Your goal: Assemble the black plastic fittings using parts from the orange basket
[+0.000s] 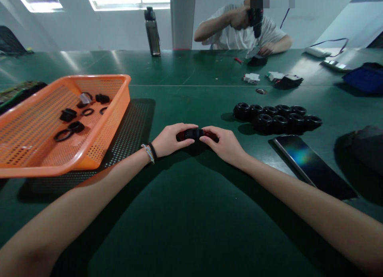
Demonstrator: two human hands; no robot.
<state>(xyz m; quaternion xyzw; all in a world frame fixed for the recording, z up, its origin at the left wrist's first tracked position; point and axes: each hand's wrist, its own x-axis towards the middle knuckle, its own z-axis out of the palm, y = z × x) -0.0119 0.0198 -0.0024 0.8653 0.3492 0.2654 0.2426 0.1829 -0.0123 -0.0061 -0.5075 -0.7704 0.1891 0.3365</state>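
A: Status?
B: Left hand (172, 140) and right hand (224, 144) both clamped on a black rounded plastic-looking part (194, 133), 12 o'clock on the green worktop (185, 221).
A: Nearby?
B: Orange perforated plastic basket (119, 117), 9 o'clock of it; glossy black ring-topped parts (280, 123), 2 o'clock.

The dark green flat worktop (194, 229) looks smooth, with a low sheen. At its centre, the small black rounded piece (195, 133) appears plastic, softly glossy. At nine o'clock, the orange perforated rectangular basket (116, 117) is smooth, faintly shiny plastic; its small black plastic-looking parts (68, 115) are duller. At three o'clock, the clustered black round knobs (296, 121) shine like polished plastic. Toward four, the flat black slab phone (317, 167) has a glassy face. At eleven, the tall grey cylindrical bottle (153, 35) looks glossy and translucent. At one, the white shirt (235, 37) is matt cloth.
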